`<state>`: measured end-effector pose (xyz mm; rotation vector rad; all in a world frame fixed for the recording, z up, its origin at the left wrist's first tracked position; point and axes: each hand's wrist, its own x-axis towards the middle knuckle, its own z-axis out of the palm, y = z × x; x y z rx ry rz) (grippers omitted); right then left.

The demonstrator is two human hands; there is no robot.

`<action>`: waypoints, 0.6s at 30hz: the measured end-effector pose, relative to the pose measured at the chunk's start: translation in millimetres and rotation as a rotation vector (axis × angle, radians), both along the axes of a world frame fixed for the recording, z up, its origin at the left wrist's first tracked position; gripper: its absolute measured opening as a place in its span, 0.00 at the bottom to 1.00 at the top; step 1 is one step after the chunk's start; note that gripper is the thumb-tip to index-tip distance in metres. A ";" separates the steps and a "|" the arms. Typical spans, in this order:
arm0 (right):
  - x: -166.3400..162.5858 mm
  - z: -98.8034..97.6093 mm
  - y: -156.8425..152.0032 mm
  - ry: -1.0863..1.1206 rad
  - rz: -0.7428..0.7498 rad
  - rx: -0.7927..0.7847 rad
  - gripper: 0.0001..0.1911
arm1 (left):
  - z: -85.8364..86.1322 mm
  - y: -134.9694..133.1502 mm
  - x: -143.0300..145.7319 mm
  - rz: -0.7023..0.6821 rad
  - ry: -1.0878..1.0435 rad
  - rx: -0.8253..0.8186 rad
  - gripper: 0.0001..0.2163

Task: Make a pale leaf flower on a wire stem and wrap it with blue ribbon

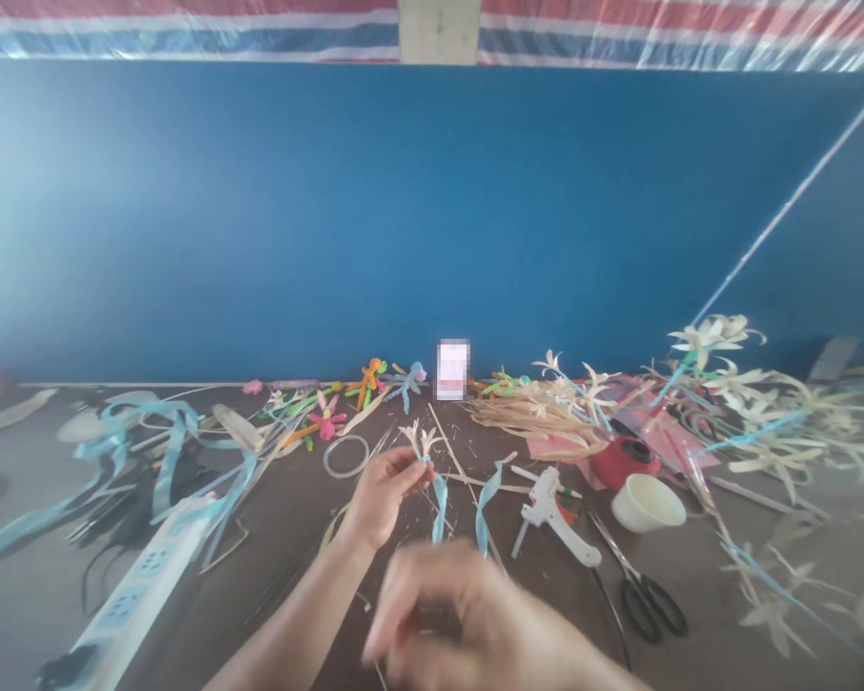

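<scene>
My left hand (381, 494) pinches a small cream artificial flower (421, 441) just under its petals, thumb and fingers closed together. Light blue ribbon (440, 509) hangs down from the flower's base, and another twisted length of blue ribbon (486, 504) shows to its right. Nearer the camera, my right hand (453, 614) is curled and smeared by motion. Whether its fingers hold anything cannot be made out. A white glue gun (551, 513) lies on the dark table right of the hands, with black-handled scissors (652, 605) beside it.
At the left are a white power strip (133, 590) and loose blue ribbon (173, 422). A tape roll (347, 457) and colourful pipe-cleaner figures (324, 417) lie farther back. On the right stand a white cup (648, 504), a red object (625, 463) and several cream flowers (763, 403).
</scene>
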<state>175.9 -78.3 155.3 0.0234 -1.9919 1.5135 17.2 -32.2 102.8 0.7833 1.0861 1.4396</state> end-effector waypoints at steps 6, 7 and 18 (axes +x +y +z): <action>4.5 -51.7 86.3 -0.100 -0.778 -0.391 0.07 | -3.9 1.1 5.7 -0.049 -0.176 -0.019 0.09; 3.7 -59.4 92.1 -0.111 -0.733 -0.408 0.08 | -4.5 1.2 6.5 -0.069 -0.212 -0.031 0.10; -11.0 -65.8 92.4 -0.148 -0.592 -0.243 0.10 | -5.2 -1.8 1.1 -0.174 -0.290 -0.064 0.09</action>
